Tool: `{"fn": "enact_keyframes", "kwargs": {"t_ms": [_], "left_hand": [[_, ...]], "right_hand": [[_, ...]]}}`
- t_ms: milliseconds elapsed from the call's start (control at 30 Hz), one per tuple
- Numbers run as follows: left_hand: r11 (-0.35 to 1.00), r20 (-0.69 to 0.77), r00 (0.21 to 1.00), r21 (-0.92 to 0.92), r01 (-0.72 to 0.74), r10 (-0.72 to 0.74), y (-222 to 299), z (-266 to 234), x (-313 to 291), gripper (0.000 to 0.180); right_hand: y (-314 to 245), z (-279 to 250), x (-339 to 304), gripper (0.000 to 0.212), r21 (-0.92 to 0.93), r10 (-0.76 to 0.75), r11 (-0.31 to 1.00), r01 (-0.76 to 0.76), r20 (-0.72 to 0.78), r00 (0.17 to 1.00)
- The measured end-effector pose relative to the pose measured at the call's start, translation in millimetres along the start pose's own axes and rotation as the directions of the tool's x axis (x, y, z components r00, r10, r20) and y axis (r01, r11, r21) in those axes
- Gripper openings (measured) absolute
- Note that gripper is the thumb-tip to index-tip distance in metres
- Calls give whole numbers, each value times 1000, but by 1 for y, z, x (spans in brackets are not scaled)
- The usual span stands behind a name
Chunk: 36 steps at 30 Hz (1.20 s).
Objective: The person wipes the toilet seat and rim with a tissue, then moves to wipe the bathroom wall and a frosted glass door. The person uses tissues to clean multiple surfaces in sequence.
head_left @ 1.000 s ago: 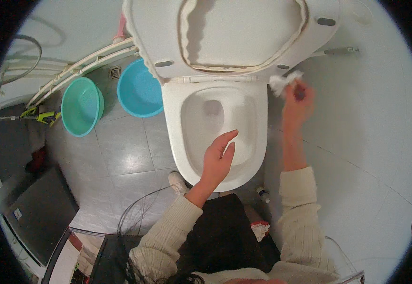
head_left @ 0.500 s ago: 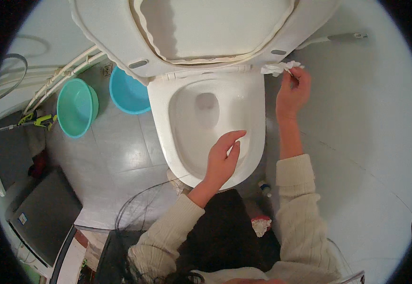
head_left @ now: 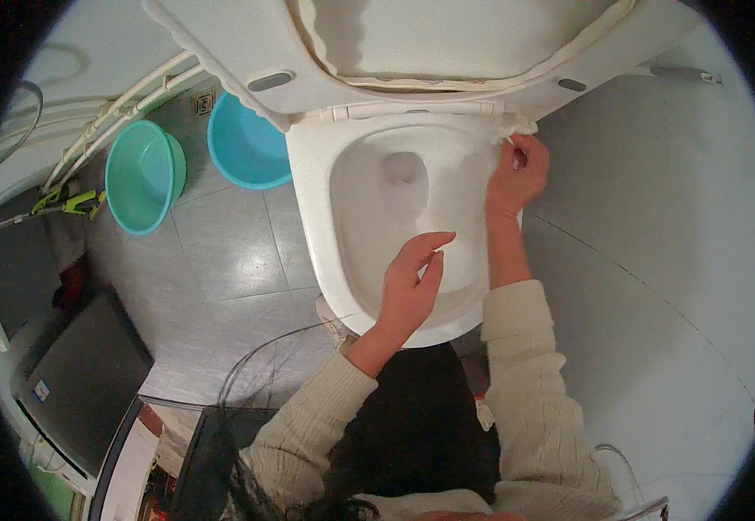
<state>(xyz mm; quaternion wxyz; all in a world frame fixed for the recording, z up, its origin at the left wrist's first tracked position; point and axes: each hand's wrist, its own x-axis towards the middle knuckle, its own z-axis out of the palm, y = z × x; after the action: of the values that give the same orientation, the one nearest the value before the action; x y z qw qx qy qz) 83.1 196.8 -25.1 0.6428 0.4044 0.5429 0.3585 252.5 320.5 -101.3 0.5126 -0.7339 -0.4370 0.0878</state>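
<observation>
A white toilet (head_left: 314,230) stands in front of me with its seat (head_left: 221,52) and lid (head_left: 464,43) raised. At the bowl's far right corner, near the hinge, my right hand (head_left: 516,178) pinches a crumpled white tissue (head_left: 521,126) against the rim. The tissue is partly hidden by the fingers. My left hand (head_left: 410,282) hovers over the near part of the bowl, holding nothing, with thumb and fingers apart. Both forearms are in cream knitted sleeves.
Left of the toilet, a green basin (head_left: 145,178) and a blue basin (head_left: 252,143) stand on grey floor tiles (head_left: 221,252). Pale pipes (head_left: 117,122) run along the left wall. A dark grey box-like object (head_left: 82,386) is at lower left. A pale wall (head_left: 655,226) rises close on the right.
My right hand has moved with the tissue from beside the toilet, inward and slightly nearer, onto the rim's far right corner. The view has shifted a little; my left hand stays over the bowl.
</observation>
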Motion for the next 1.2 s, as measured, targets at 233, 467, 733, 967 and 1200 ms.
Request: {"fn": "enact_keyframes", "kwargs": {"t_ms": [233,467,733,967,1200], "left_hand": [[1000,1,1000,18,-12,12,-2,3,7,31],[999,15,999,14,-40,39,-18,31,16,31],[992,54,994,74,-101,97,-9,61,14,30],[995,7,997,63,-79,79,-13,55,12,29],[995,-66,998,97,2,5,-17,31,15,30]], "right_hand": [[17,0,3,22,-274,-400,827,490,326,857],[32,2,17,30,-223,-450,766,602,482,752],[54,-81,17,17,-212,-413,771,601,551,725],[37,-54,9,19,-352,-278,830,433,411,868],[24,-12,18,15,-198,-362,864,463,396,844]]}}
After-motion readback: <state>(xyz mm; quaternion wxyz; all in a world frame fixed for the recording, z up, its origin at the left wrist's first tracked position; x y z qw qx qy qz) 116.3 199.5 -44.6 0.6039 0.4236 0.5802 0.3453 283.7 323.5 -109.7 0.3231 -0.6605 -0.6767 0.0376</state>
